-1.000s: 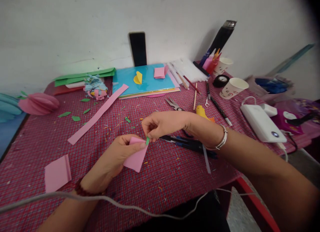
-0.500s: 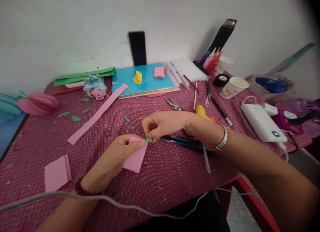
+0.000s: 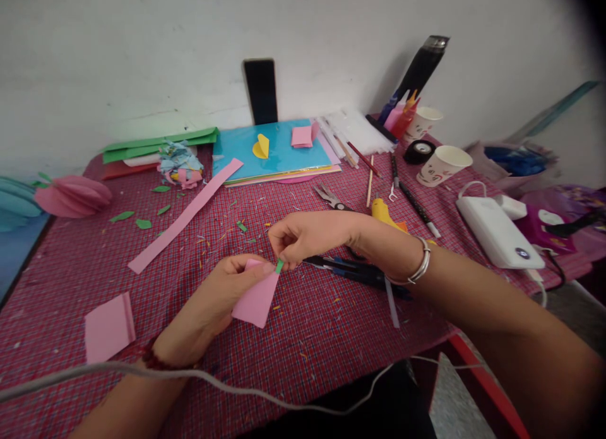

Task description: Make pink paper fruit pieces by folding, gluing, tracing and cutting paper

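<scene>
Between thumb and fingers, my left hand grips a pink paper piece above the checked tablecloth. A small green paper strip lies at its upper right corner. My right hand pinches the upper end of that strip, fingertips close to my left thumb. Just right of the paper lies a dark blue utility knife, partly beneath my right forearm. A second pink paper, folded along one edge, rests at the lower left. Beyond my hands runs a long pink paper strip.
Pliers and a yellow glue gun lie behind my right arm. Paper cups and a white power bank stand right. A white cable crosses in front. Green leaves and a pink paper pumpkin sit left.
</scene>
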`<state>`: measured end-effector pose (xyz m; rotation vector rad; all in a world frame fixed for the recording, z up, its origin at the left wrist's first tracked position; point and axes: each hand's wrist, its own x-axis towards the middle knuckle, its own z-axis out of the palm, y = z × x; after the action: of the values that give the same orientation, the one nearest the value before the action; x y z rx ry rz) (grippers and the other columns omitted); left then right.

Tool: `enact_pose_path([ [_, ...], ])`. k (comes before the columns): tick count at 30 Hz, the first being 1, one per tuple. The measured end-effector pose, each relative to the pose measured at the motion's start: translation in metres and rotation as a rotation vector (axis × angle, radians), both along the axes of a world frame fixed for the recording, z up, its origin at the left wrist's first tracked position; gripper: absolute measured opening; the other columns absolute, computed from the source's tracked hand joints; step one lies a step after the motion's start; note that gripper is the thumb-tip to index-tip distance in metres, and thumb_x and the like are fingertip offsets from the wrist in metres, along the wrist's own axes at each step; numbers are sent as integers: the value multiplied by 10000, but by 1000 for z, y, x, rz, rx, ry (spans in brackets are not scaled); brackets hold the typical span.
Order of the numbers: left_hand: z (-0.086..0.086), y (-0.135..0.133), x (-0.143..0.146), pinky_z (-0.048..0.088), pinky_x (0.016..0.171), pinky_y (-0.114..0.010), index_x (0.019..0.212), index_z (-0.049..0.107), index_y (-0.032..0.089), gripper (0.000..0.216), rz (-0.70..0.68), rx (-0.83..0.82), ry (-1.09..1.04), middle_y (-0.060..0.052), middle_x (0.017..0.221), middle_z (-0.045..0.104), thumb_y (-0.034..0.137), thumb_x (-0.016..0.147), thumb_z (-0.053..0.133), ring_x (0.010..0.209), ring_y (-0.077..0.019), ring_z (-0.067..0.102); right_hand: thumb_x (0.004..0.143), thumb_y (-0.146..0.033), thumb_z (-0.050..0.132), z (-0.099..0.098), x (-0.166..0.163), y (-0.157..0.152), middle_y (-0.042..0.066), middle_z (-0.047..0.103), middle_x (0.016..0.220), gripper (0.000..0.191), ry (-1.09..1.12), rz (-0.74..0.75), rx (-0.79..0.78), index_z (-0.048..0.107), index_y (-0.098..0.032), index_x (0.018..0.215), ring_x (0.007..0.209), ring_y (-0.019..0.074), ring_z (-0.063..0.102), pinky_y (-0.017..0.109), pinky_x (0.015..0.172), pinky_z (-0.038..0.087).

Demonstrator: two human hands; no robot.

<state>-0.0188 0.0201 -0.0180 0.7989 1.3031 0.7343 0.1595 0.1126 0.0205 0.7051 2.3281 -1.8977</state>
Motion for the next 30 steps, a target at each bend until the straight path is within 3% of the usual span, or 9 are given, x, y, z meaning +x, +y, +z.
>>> enact_pose_path([
  [10, 1, 0, -1, 283, 430, -210, 625, 702, 174, 166, 21, 17, 6, 2, 550, 595, 331, 608, 751, 452, -87, 451, 832, -62, 451, 0, 2, -1, -28, 596, 693, 111, -9, -26, -64, 511, -155, 819, 638, 90, 601, 232, 631, 510],
  [16, 1, -1, -1, 277, 441, -213, 617, 693, 175, 188, 0, 38, 39, 0, 563, 589, 357, 619, 740, 466, -88, 439, 888, -311, 515, -3, 3, -1, -7, 596, 705, 183, -4, 1, -55, 534, -142, 820, 628, 101, 587, 242, 605, 491],
  [21, 0, -1, -1, 246, 443, -210, 617, 674, 172, 211, -50, 64, 87, 19, 541, 547, 376, 643, 726, 464, -79, 410, 824, -219, 559, -7, 3, -3, -26, 589, 706, 79, -44, 46, -46, 539, -144, 809, 640, 97, 588, 239, 613, 472],
  [30, -1, -2, 2, 225, 440, -221, 617, 675, 187, 182, -79, 103, 140, 28, 533, 532, 361, 662, 707, 455, -85, 390, 777, -203, 557, -13, 0, -5, -39, 583, 655, 53, -47, 97, 153, 564, -154, 758, 605, 86, 538, 211, 550, 393],
])
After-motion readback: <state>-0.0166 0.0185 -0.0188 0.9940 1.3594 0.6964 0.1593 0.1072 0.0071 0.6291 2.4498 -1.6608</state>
